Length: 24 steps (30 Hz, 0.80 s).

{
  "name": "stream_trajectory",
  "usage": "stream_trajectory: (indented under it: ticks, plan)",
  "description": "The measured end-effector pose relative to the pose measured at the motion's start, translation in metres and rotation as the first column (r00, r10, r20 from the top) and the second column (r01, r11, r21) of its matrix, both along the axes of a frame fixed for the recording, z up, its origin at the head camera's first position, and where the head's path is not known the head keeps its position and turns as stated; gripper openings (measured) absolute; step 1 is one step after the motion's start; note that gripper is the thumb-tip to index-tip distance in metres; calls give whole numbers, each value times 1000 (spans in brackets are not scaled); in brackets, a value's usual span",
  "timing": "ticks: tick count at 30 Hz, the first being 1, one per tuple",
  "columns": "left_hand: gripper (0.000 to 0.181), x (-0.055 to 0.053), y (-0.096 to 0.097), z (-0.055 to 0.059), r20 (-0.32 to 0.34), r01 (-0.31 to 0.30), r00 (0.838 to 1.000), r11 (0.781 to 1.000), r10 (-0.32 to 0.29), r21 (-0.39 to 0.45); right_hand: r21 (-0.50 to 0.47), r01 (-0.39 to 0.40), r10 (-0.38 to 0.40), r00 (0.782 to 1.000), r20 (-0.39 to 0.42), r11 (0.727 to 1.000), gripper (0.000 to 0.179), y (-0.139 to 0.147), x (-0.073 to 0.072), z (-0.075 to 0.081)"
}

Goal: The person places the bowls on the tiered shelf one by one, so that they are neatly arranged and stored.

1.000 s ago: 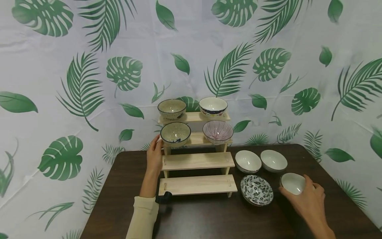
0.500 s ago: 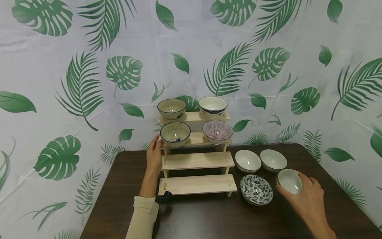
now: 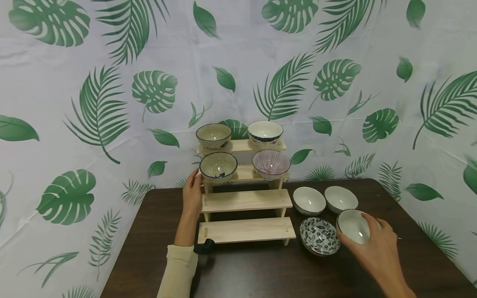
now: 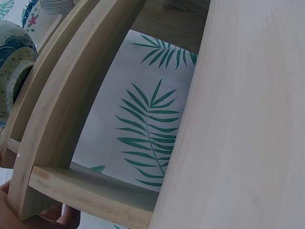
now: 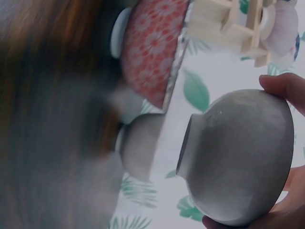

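My right hand (image 3: 378, 246) grips a plain bowl (image 3: 352, 227), white inside, with thumb and fingers spread round its sides. In the right wrist view this bowl (image 5: 238, 157) is smooth grey outside and held off the dark table. Just left of it sits a black-and-white patterned bowl (image 3: 320, 236). My left hand (image 3: 192, 194) holds the left side of a stepped wooden stand (image 3: 247, 200) near its second-highest step. Seen from the left wrist, fingers (image 4: 69, 217) curl round the wooden frame (image 4: 95, 191).
Two speckled bowls (image 3: 214, 135), a white bowl with a dark band (image 3: 265, 131) and a pink-striped bowl (image 3: 271, 164) occupy the upper two steps. Two white-lined bowls (image 3: 309, 200) stand right of the stand on the dark table (image 3: 261, 269). A leaf-print cloth (image 3: 238, 62) hangs behind.
My right hand has carried the plain bowl leftward and slightly up, closer to the patterned bowl. The left hand keeps its place on the stand.
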<state>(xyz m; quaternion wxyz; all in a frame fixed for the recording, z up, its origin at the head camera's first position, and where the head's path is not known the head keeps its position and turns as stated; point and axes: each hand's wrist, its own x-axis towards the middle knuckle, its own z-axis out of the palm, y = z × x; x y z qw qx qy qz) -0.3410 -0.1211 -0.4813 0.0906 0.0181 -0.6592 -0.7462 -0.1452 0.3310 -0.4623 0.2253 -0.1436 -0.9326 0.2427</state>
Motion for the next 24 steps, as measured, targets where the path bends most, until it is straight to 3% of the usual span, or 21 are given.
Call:
stream_trajectory:
  ticks: [13, 24]
  plan:
    - [49, 8, 5, 5, -34, -36, 999, 999, 35, -24, 22, -59, 61, 995, -79, 998, 87, -24, 7, 16]
    - [49, 7, 3, 4, -29, -32, 999, 999, 30, -43, 34, -65, 66, 997, -30, 997, 90, -36, 11, 22]
